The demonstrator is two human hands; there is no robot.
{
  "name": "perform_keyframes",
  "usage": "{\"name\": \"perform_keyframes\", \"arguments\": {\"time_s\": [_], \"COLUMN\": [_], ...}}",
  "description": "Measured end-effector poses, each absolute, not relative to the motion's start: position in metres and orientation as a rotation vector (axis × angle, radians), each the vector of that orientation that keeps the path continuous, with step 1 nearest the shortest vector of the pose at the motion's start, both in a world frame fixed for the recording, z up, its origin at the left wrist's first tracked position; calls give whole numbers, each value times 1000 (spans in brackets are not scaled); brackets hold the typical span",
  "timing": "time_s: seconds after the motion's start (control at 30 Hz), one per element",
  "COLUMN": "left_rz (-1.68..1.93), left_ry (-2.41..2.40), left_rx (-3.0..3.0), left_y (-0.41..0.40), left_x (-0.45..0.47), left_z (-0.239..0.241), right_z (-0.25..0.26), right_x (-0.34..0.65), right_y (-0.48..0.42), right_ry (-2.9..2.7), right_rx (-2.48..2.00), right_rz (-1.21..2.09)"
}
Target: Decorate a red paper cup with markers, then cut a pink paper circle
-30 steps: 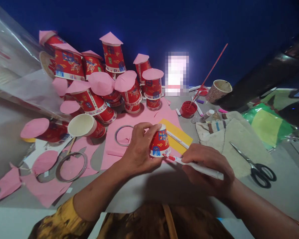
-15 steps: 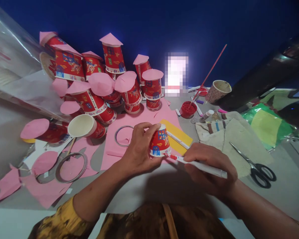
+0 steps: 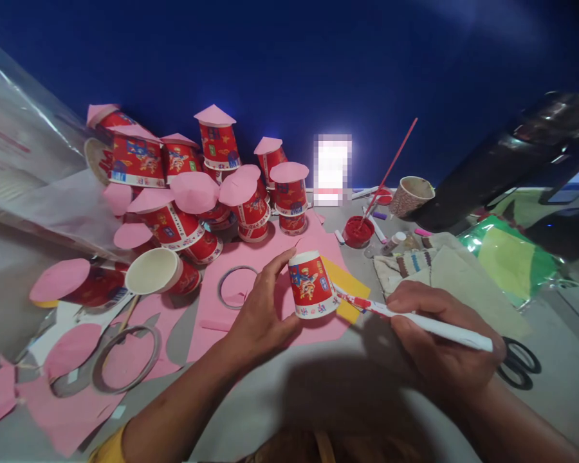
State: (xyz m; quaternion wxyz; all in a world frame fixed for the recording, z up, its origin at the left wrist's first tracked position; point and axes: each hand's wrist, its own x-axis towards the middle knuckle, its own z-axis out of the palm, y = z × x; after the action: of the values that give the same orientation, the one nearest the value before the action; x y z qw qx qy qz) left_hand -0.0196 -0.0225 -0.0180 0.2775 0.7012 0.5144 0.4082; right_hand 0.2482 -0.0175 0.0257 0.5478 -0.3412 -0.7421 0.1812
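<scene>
Gripping: left hand point(image 3: 261, 310), half-curled round inverted red paper cup point(image 3: 311, 284); right hand point(image 3: 446, 361), closed penwise on white felt-tip marker point(image 3: 446, 326).

- Blades of the scissors point(image 3: 520, 364), right: hidden behind the right hand point(image 3: 441, 357).
- Left hand point(image 3: 265, 308): some fingers out of sight behind the cup point(image 3: 311, 286).
- Cup: its smallest print is too small to read.
- Marker point(image 3: 427, 323): whether its tip touches the cup's rim cannot be told.
- Bright panel point(image 3: 332, 170), far: pixelated, content unreadable.
- Plastic bag point(image 3: 29, 167), left: cut off by the left edge.
- Yellow sleeve point(image 3: 110, 447), near left: cut off below.
</scene>
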Motion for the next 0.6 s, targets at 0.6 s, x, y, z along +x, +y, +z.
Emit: {"name": "perform_keyframes", "arguments": {"time_s": [0.6], "left_rz": [1081], "left_ry": [1373], "left_rx": [1856], "left_y": [-21], "left_x": [-21], "left_z": [-21], "right_z": [35], "right_x": [242], "right_y": [-16], "right_ry": [-1889], "right_rx": [-704], "right_rz": [490]}}
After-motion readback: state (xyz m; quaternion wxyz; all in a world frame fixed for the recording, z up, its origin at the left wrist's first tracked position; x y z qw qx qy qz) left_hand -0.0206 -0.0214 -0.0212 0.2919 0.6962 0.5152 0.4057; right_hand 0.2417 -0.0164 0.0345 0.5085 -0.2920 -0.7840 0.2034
